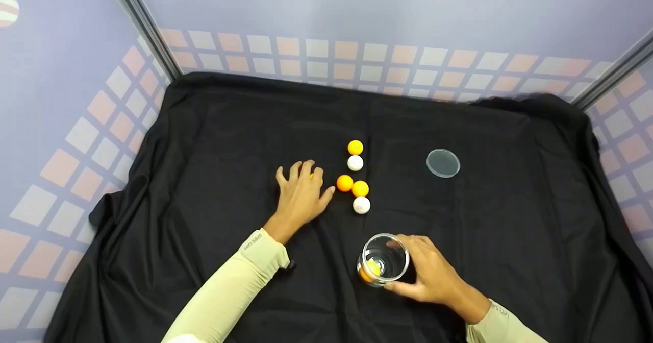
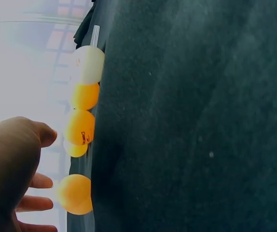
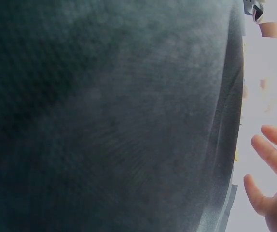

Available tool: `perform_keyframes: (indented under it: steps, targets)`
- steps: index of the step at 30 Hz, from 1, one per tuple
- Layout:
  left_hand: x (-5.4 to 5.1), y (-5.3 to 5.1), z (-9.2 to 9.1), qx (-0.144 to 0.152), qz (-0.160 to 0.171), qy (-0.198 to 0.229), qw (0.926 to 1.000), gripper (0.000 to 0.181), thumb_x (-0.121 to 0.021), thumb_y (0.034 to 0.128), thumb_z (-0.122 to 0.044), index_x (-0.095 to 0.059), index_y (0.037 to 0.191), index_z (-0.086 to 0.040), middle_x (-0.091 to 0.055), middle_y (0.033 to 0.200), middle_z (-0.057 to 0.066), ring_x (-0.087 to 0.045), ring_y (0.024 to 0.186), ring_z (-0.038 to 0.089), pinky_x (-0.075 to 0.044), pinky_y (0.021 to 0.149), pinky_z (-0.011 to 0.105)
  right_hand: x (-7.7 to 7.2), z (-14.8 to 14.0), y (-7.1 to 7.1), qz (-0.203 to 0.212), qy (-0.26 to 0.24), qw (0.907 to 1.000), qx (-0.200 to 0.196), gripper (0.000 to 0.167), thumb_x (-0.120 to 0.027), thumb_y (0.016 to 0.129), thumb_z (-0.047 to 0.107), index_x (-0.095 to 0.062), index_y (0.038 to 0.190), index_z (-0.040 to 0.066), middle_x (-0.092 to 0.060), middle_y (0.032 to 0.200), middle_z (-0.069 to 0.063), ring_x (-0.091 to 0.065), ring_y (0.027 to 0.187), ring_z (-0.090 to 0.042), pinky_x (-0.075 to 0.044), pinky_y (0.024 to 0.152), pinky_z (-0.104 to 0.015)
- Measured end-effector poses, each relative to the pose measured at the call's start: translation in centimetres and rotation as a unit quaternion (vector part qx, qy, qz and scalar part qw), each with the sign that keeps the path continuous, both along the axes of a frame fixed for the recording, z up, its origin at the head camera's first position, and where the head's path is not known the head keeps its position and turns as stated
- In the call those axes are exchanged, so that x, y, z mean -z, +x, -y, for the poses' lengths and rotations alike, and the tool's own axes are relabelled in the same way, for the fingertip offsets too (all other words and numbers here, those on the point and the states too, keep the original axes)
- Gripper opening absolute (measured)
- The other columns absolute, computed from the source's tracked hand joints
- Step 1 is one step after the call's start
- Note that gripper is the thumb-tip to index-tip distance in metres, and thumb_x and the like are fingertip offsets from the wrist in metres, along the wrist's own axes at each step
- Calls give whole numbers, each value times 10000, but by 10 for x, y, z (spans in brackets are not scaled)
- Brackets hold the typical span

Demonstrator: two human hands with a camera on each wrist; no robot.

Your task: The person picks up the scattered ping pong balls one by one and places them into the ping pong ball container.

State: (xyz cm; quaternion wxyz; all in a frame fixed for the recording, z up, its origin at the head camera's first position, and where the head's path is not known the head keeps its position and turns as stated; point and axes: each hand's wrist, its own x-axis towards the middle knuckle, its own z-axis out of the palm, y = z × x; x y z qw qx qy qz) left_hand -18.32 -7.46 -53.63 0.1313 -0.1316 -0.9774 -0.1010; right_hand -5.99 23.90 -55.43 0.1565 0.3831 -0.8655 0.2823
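My left hand (image 1: 301,195) reaches over the cloth, fingers spread above an orange ping-pong ball (image 1: 317,180) that they partly hide. In the left wrist view that orange ball (image 2: 75,194) sits just beyond the fingertips, apparently not gripped. To its right lie an orange ball (image 1: 345,183), another orange ball (image 1: 360,189) and a white ball (image 1: 361,205) close together. Farther back, an orange ball (image 1: 355,147) touches a white ball (image 1: 355,163). My right hand (image 1: 433,271) holds a clear jar (image 1: 383,259) by its side, its mouth facing up; orange balls (image 1: 371,270) lie inside.
A clear round lid (image 1: 443,163) lies flat at the right rear. Black cloth (image 1: 245,128) with folds covers the table. Tiled-pattern wall panels (image 1: 316,52) stand behind and at both sides. In the right wrist view the jar cannot be made out.
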Motion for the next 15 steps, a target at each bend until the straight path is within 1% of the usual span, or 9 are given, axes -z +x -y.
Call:
perform_keyframes:
  steps: [2, 6, 9, 15]
  targets:
    - [1, -2, 1, -30, 28, -9, 10000, 440, -600, 960, -501, -631, 1195, -130, -548, 1408, 122, -481, 1350, 394, -264, 1090, 731, 0, 0, 0, -4, -1, 10000, 0, 864, -856, 694, 552, -597, 1307, 0, -705, 1170, 19, -658, 1050, -150, -403, 1011, -341]
    - [3, -6, 4, -63, -48, -30, 10000, 464, -612, 956, -486, -626, 1231, -112, -555, 1399, 133, -489, 1342, 404, -271, 1083, 737, 0, 0, 0, -14, 7, 10000, -6, 870, -853, 700, 557, -588, 1321, 9, -705, 1173, 18, -658, 1051, -149, -411, 1006, -354]
    - [5, -9, 5, -65, -105, -11, 9999, 465, -620, 951, -476, -625, 1230, -103, -561, 1390, 142, -492, 1334, 415, -271, 1078, 741, 0, 0, 0, -22, 19, 10000, -4, 875, -852, 700, 560, -582, 1329, 14, -705, 1174, 23, -657, 1046, -148, -413, 1002, -356]
    - [8, -14, 8, -90, -108, -11, 9999, 481, -619, 949, -474, -617, 1248, -97, -558, 1392, 154, -491, 1330, 422, -267, 1075, 748, 0, 0, 0, -11, 16, 10000, -3, 871, -856, 697, 557, -590, 1317, 7, -707, 1171, 21, -657, 1043, -148, -411, 1005, -353]
